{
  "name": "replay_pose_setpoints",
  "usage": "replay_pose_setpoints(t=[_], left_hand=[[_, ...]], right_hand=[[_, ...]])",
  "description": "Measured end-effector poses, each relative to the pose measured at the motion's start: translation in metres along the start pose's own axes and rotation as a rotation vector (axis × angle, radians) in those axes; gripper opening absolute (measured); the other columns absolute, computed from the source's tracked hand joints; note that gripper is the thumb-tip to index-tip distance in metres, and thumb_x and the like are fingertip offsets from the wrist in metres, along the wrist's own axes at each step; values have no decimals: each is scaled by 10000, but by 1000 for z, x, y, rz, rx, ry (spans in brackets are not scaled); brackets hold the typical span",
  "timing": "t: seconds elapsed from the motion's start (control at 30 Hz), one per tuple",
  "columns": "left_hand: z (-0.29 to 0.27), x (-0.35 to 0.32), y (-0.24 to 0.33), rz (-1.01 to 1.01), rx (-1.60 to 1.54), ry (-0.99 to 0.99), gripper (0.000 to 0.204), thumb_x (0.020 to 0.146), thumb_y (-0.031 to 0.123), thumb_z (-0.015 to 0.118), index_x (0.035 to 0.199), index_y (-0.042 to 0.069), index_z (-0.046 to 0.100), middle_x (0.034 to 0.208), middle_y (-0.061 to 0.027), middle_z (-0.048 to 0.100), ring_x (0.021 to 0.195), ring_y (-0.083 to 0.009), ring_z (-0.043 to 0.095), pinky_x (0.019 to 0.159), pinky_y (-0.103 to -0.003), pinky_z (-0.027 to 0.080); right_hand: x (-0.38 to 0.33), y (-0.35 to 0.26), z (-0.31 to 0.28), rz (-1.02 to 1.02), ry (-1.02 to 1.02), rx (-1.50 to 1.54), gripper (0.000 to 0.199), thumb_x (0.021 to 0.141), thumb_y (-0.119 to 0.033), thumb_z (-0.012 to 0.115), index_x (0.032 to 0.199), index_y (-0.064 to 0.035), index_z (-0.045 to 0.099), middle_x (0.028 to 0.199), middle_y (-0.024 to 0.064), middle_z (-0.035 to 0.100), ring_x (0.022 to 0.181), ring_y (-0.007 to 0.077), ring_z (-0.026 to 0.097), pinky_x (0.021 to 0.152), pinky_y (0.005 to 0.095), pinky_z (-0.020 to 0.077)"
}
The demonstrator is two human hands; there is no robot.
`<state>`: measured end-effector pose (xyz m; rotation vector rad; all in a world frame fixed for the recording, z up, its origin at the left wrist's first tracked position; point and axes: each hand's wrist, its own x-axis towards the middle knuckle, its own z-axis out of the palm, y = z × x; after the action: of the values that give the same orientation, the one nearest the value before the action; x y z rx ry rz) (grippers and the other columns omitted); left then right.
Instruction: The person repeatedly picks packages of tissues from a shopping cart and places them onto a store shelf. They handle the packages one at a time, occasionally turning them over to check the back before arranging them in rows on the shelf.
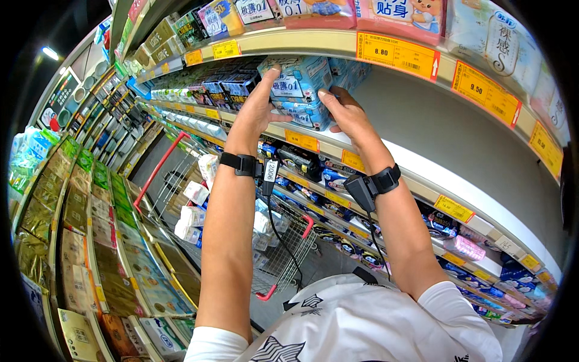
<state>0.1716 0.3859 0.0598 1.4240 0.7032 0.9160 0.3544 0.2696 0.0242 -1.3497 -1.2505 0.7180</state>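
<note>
Both of my arms reach up to a shelf where light blue soft packs, apparently sanitary pads, stand stacked. My left hand (pixel 260 107) presses against the left side of the upper light blue pack (pixel 295 77), thumb near its top corner. On the other side, my right hand (pixel 350 116) has its thumb on the same pack's lower right edge; its other fingers are partly hidden. Directly underneath sits a lower light blue pack (pixel 303 114). Another blue pack (pixel 348 73) stands behind to the right. Each wrist wears a black strap with a cabled device.
A shopping cart (pixel 301 253) with red handles holds several white packages, below and left of me. Paper goods line a long shelf (pixel 114 253) at the left. Yellow price tags run along the shelf edges (pixel 401 55). Dark blue packs fill lower shelves.
</note>
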Motion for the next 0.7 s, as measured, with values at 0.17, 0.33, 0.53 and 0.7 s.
replay_pose_setpoints(t=[0.17,0.33,0.53,0.7], left_hand=[[2,-13,-4,75,-145,6,950,884,719,561,1531,68,318,1502,-266,359,1380,-459,370,986,-685,435],[-28,-30,-31,253,-238,-66,811,941,694,470,1504,118,373,1491,-169,436,1367,-376,431,947,-663,486],[-20,-57,-29,283,-407,-53,746,975,678,374,1483,135,437,1407,-118,575,1251,-358,576,983,-605,493],[-47,-69,-43,339,-520,-3,767,946,701,407,1474,146,455,1455,-116,529,1317,-343,515,980,-628,475]], right_hand=[[0,3,5,-147,72,-29,848,904,-659,550,1441,-5,482,1348,237,577,1145,292,616,746,323,561],[-10,-1,33,-310,112,25,720,892,-531,656,1276,75,598,1114,256,678,1040,292,648,915,390,491],[-16,-1,40,-577,106,-225,492,904,-289,705,1300,-23,584,1227,237,575,1126,358,583,964,405,474],[-30,-15,68,-763,167,-289,451,892,-261,701,1236,11,601,1204,239,580,1123,369,587,960,408,476]])
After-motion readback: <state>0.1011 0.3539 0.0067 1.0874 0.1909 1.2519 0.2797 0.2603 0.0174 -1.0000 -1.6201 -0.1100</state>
